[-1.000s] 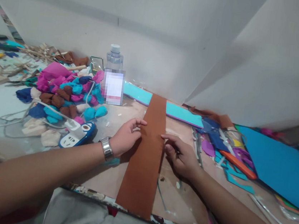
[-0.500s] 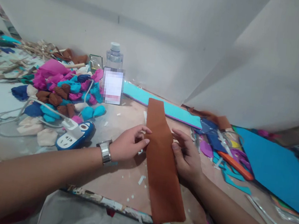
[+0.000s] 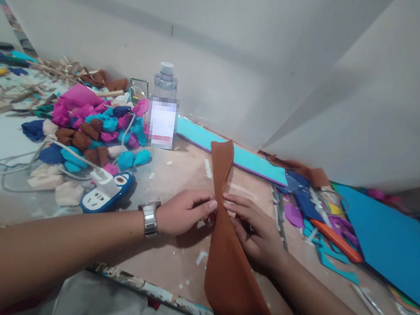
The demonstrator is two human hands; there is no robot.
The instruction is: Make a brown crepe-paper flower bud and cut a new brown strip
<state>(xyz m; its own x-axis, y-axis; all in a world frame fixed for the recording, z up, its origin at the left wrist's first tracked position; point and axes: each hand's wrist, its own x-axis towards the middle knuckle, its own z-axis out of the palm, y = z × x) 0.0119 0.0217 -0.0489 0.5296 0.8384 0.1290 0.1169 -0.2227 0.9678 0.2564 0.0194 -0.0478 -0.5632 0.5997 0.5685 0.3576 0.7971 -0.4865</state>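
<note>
A brown strip of crepe-like paper (image 3: 230,276) is pinched narrow at its middle and fans out above and below. My left hand (image 3: 188,210), with a metal watch on the wrist, grips the strip's left side at the narrow part, thumb on top. From the right, my right hand (image 3: 255,228) closes its fingers against the same gathered part. The strip's lower end hangs over the table's near edge. Just beyond its upper end lies a long turquoise strip (image 3: 197,133) with a purple underside.
Crumpled paper bundles (image 3: 81,117) in pink, blue, brown and cream pile up at left. Near them are a power strip (image 3: 105,196) with a cable, a phone (image 3: 161,124) and a bottle (image 3: 166,81). An orange cutter (image 3: 337,241) and a blue sheet (image 3: 390,239) lie at right.
The brown strip went from nearly flat to gathered at its middle. My hands have come closer together, and its lower end has swung toward the lower right.
</note>
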